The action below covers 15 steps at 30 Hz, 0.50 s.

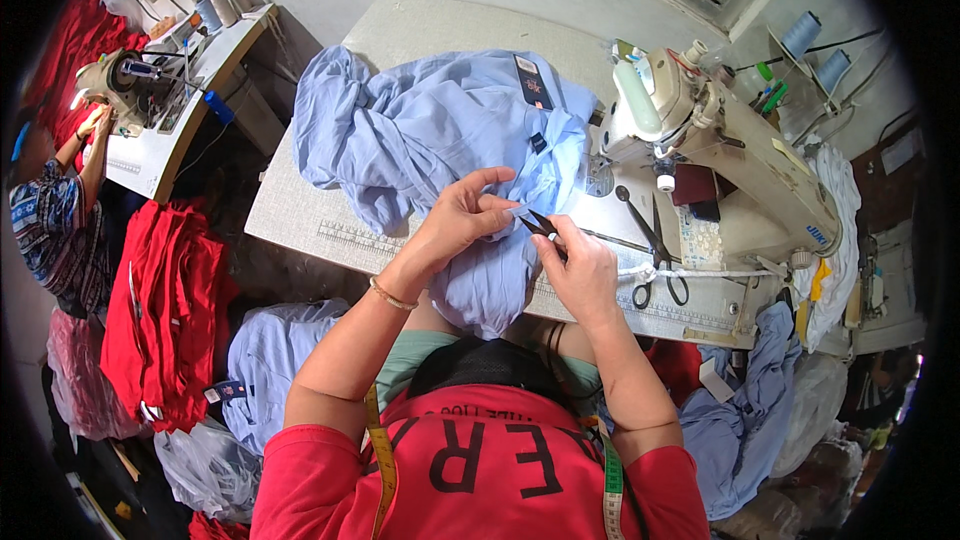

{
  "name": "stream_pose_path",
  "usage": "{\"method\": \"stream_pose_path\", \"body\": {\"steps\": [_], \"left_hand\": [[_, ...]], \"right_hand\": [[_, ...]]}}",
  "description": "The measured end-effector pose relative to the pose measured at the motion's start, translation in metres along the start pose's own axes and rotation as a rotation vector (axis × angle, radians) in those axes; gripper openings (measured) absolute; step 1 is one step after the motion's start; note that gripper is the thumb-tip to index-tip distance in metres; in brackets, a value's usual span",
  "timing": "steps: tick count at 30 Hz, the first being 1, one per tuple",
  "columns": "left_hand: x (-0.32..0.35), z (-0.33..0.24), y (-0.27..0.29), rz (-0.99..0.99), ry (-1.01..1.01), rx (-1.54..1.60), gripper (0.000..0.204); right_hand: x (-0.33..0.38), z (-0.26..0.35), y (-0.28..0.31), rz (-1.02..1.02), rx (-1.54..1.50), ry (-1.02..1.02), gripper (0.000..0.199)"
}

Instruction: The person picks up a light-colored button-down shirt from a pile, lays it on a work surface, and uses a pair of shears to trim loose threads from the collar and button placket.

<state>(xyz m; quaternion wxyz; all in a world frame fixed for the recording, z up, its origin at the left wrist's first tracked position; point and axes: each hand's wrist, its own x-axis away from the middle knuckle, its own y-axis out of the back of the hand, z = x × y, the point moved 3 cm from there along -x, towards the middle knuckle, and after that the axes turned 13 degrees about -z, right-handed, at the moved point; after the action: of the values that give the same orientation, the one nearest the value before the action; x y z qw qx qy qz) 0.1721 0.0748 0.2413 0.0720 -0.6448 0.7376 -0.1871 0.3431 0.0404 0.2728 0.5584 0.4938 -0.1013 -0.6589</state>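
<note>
A light blue garment (430, 125) lies bunched over the sewing table in front of me, its lower part hanging over the near edge. A dark hang tag (533, 82) rests on it. My left hand (462, 220) pinches a bit of the garment's cloth between thumb and fingertips. Black thread snips (538, 225) are in my closed right hand (583, 272), their blades pointing at the pinched cloth. Whether the blades touch the cloth, I cannot tell. Right of the garment stands a cream sewing machine (690, 115).
Large scissors (655, 240) lie right of my right hand, beside a white cord (700, 273). Blue thread cones (802, 32) stand at the far right. Red cloth (165, 315) is piled at left. A co-worker (60, 205) sits at another sewing machine (112, 80).
</note>
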Motion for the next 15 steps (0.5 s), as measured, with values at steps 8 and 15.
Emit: {"method": "stream_pose_path", "body": {"steps": [8, 15], "left_hand": [[-0.0008, 0.0005, 0.0001, 0.005, -0.015, -0.014, 0.049], [-0.0008, 0.0011, 0.0002, 0.001, -0.003, -0.005, 0.049]], "right_hand": [[-0.0001, -0.0003, -0.0008, 0.005, 0.036, 0.041, 0.023], [0.0006, 0.0022, -0.0021, -0.027, 0.037, 0.036, 0.022]]}}
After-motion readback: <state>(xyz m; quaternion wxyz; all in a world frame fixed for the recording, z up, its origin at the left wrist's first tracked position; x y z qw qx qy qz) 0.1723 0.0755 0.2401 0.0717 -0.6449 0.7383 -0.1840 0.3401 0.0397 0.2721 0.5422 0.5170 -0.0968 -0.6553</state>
